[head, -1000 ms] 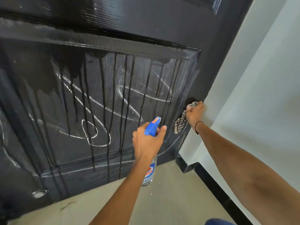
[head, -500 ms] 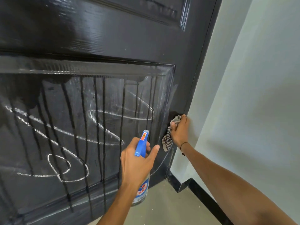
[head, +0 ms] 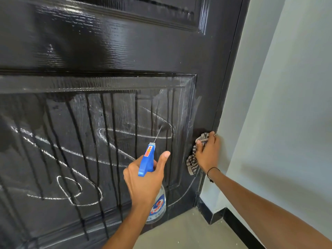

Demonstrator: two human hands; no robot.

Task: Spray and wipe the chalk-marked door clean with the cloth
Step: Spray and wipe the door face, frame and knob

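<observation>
A glossy black panelled door (head: 125, 51) fills the left of the view. White chalk loops and lines (head: 75, 191) cover its lower panel, crossed by dark wet drip streaks. My left hand (head: 143, 180) grips a clear spray bottle (head: 158, 207) with a blue trigger head, nozzle aimed at the panel, and a thin jet leaves the nozzle. My right hand (head: 208, 155) presses a striped grey cloth (head: 193, 162) against the door's right edge, beside the frame.
A pale wall (head: 287, 105) stands to the right of the door, with a black skirting strip (head: 239, 229) along its base. Beige floor (head: 188, 234) lies below the door.
The view has tilted up and shifted, so the door's upper rail now shows. My left hand has raised the bottle and a spray jet now comes out. The right hand stays on the cloth.
</observation>
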